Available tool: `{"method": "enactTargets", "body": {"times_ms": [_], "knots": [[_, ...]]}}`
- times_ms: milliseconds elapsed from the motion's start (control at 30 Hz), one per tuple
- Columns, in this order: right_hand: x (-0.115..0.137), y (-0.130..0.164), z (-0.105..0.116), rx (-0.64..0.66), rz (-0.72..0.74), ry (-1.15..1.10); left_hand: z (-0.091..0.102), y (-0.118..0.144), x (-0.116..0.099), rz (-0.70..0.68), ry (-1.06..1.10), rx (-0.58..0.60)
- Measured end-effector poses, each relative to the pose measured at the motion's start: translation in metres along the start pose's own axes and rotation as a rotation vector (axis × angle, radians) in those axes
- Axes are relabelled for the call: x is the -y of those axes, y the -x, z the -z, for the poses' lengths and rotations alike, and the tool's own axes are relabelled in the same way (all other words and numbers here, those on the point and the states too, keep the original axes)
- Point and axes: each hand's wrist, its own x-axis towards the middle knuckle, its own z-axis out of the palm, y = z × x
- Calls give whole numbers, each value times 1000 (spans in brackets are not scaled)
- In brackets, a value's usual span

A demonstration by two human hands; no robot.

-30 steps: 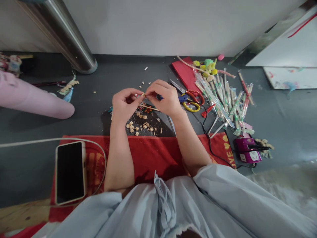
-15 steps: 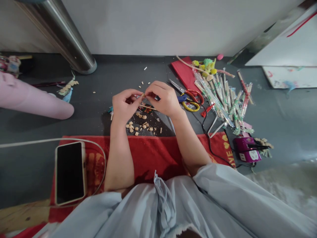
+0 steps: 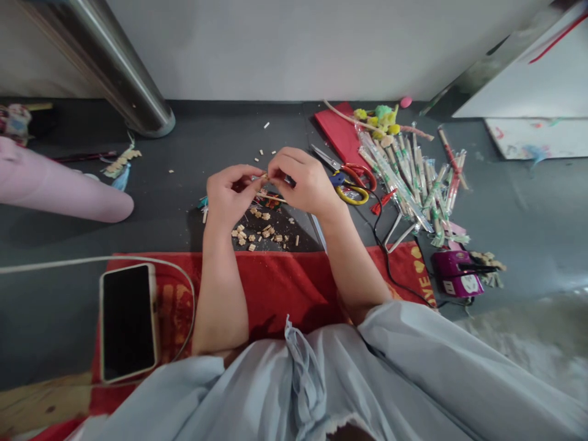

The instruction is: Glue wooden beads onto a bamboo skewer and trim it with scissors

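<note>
My left hand [image 3: 231,193] and my right hand [image 3: 301,180] meet fingertip to fingertip above the grey table. Pinched between both thumbs and index fingers is a small tan piece [image 3: 265,176], mostly covered by the fingers, its kind too small to tell. Below the hands lie several small wooden flower-shaped pieces [image 3: 266,231] among crumbs. A thin wooden stick [image 3: 272,196] shows just under the fingertips. Close to the right hand are scissors with red handles [image 3: 361,174] and a blue-and-yellow handled tool [image 3: 351,195], partly hidden.
A red towel [image 3: 285,282] covers the near edge, with a phone [image 3: 128,321] and white cable on it. To the right are wrapped sticks [image 3: 413,177] and a purple device [image 3: 457,272] with a black cord. A pink bottle [image 3: 68,187] and metal leg [image 3: 133,79] stand left.
The hands stay together at nearly the same spot, with only slight finger movement around the tan piece. The whole view has shifted a little.
</note>
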Motion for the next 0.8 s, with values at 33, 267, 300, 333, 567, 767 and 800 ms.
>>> {"method": "enactTargets", "body": {"times_ms": [33,267,300,333,567,767,800], "knots": [[1,0,2,2,-2,-9,0,0,0,10,30,1],[8,-3,10,-23,14,-54,-3,0,-1,48,190,4],[9,-3,10,-33,16,-59,-3,0,-1,49,197,7],[10,-3,11,-41,14,-62,-2,1,-2,51,201,8],[15,-4,14,-53,-45,-61,0,2,-5,109,88,22],[15,-4,15,-32,-30,-63,0,2,-3,102,83,30],[15,-4,15,-28,-24,-61,0,2,-3,105,92,28]]}}
